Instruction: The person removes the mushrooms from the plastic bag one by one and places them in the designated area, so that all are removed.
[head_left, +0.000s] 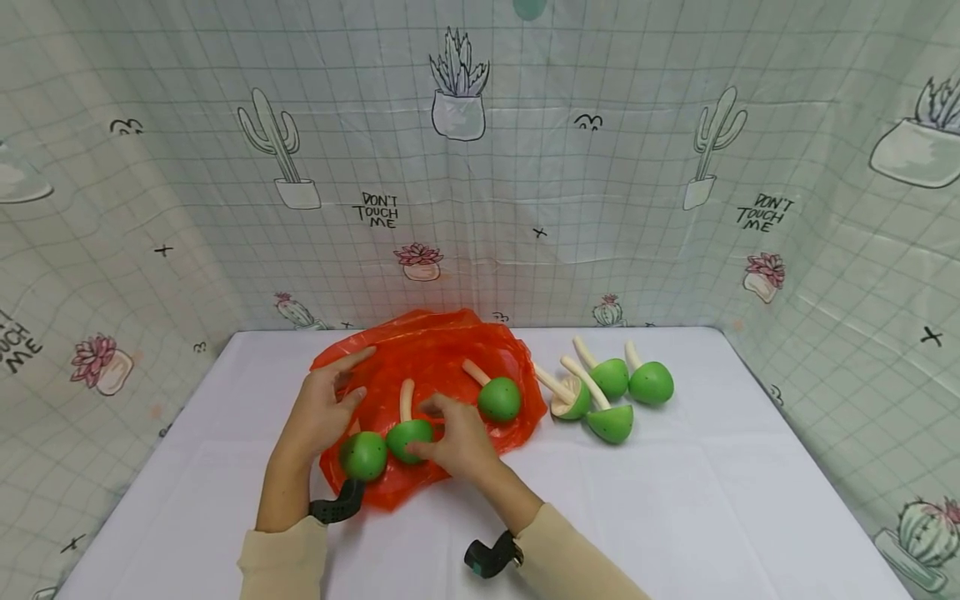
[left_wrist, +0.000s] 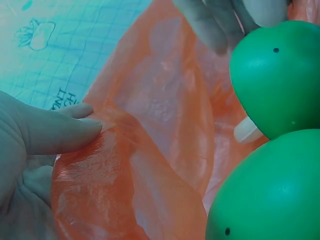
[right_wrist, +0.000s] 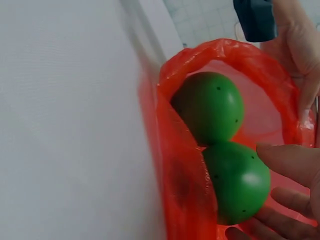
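A red plastic bag (head_left: 442, 342) lies spread with its mouth open. My left hand (head_left: 324, 408) holds the bag's left rim, its thumb (left_wrist: 70, 131) on one side of the film and its fingers partly hidden behind. Inside the bag, my right hand (head_left: 461, 437) has its thumb and fingers about the green cap of a toy mushroom (head_left: 408, 442), whose pale stem points away from me. Another mushroom (head_left: 363, 456) touches it on the left, by the near rim. A third mushroom (head_left: 500, 400) lies inside at the right, its stem toward the back left.
Several more green-capped mushrooms (head_left: 611, 423) lie in a cluster right of the bag, on a white tabletop (head_left: 675, 500). A patterned cloth (head_left: 495, 183) hangs behind and at both sides. Black wrist cameras (head_left: 487, 557) are worn on both wrists.
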